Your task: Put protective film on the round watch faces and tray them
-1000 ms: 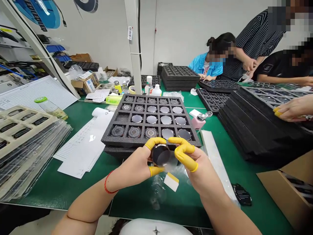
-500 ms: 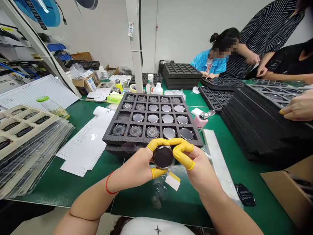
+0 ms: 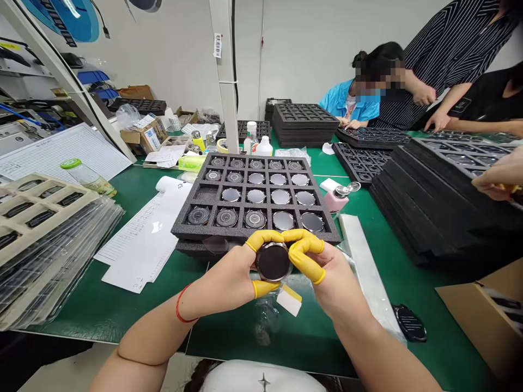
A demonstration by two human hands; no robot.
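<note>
A round watch case with a dark face and a metal rim is held up just in front of the black foam tray. My left hand grips it from the left, yellow finger cots on the finger and thumb above and below the case. From the right, my right hand pinches at the rim with yellow-cotted fingers. The tray holds rows of similar watch cases, some face up, some back up. One slot at its left has no watch in it. A white-and-yellow card lies below my hands.
Stacked clear trays stand left, beside paper sheets. A pink bottle and a long white strip lie right of the tray. Tall black foam stacks and a cardboard box fill the right. Co-workers sit and stand behind.
My hands and the watch case stay in nearly the same place. At the right, a co-worker's hand over the foam stack has shifted, and those of the people behind moved slightly.
</note>
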